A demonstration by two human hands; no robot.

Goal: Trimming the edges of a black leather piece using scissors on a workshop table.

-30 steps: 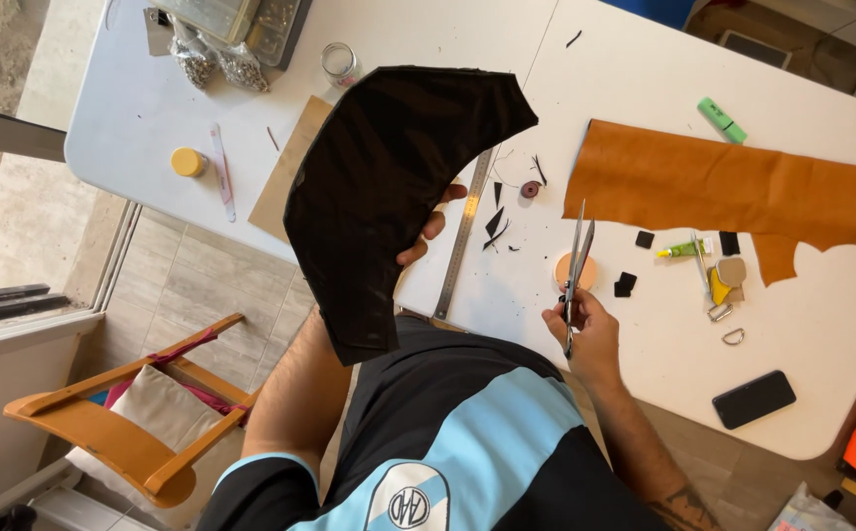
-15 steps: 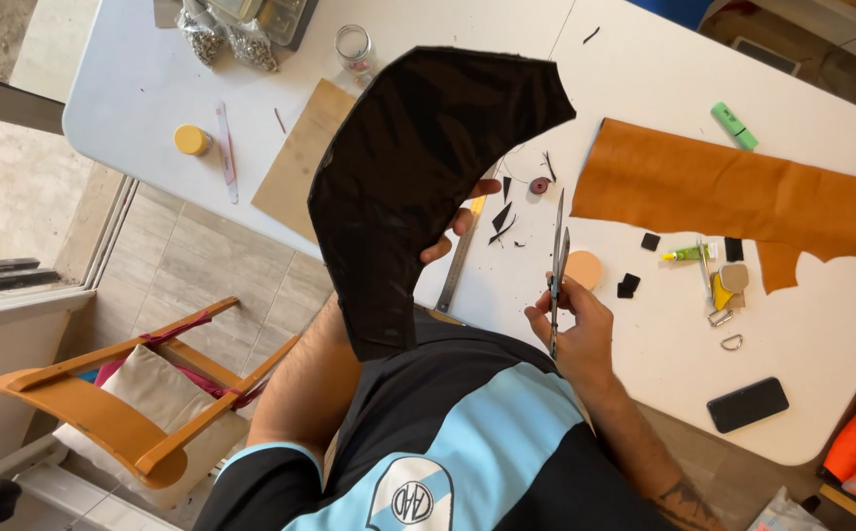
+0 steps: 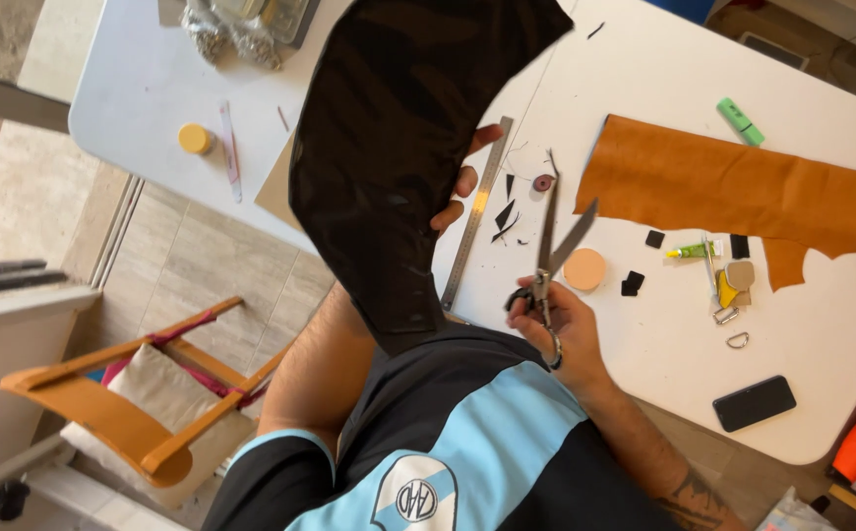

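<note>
My left hand (image 3: pixel 462 177) holds up a large piece of black leather (image 3: pixel 398 147) above the white table (image 3: pixel 664 334); only its fingertips show past the leather's right edge. My right hand (image 3: pixel 551 320) grips a pair of metal scissors (image 3: pixel 551 246) by the handles, blades pointing away and spread apart, just right of the leather. A steel ruler (image 3: pixel 475 226) lies on the table between the two hands, with small black offcuts (image 3: pixel 505 214) beside it.
A long tan leather sheet (image 3: pixel 743 187) lies at the right. Near it are a round orange disc (image 3: pixel 584 268), a green tube (image 3: pixel 689 251), metal rings (image 3: pixel 738 340), a green marker (image 3: pixel 740 121) and a black phone (image 3: pixel 754 402). A wooden chair (image 3: pixel 123 413) stands left, below the table.
The scissor blades have spread apart, and my right hand has shifted slightly left toward the leather. The black leather is raised closer to the camera.
</note>
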